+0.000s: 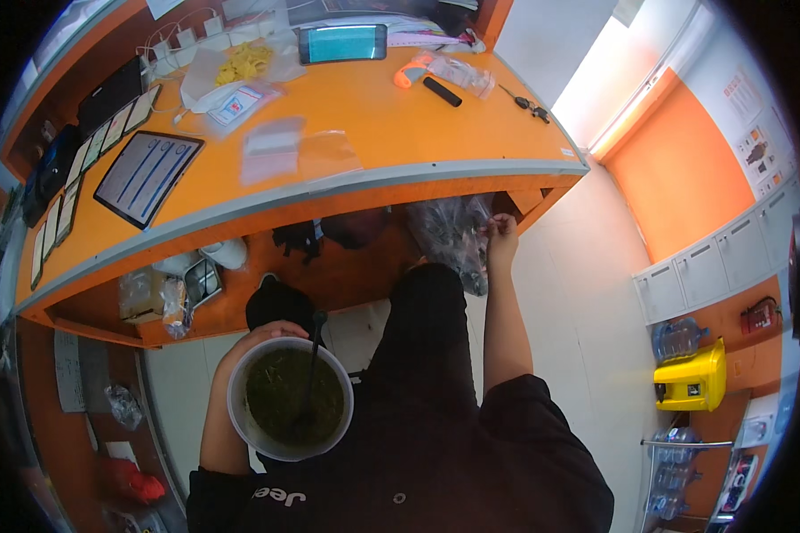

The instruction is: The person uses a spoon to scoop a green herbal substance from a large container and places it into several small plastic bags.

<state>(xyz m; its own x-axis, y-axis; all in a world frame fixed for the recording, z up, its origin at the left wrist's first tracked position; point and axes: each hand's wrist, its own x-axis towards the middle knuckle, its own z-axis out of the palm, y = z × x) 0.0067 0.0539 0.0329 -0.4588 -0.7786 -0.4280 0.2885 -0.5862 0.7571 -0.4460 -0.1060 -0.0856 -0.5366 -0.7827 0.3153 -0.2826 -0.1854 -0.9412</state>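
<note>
My left hand (267, 335) holds a round, translucent plastic bowl (235, 381) close to my body. In the bowl is a dark green, soup-like liquid (277, 400), and a black plastic spoon (315, 346) stands tilted in it, its handle above the rim. Low on the right, under the desk's front edge, my right hand (502, 230) has its fingers pinched at the top of a clear plastic bag (450, 233). Dark contents show through the bag, too unclear to name. My knees are on either side of the gap before the desk.
An orange desk (387, 133) stands ahead, its front edge above my knees. On it are a tablet (149, 174), several phones, a propped phone (343, 44), yellow peel-like scraps (243, 63), a black cylinder (442, 92) and keys (530, 106). A box (140, 293) sits underneath at left.
</note>
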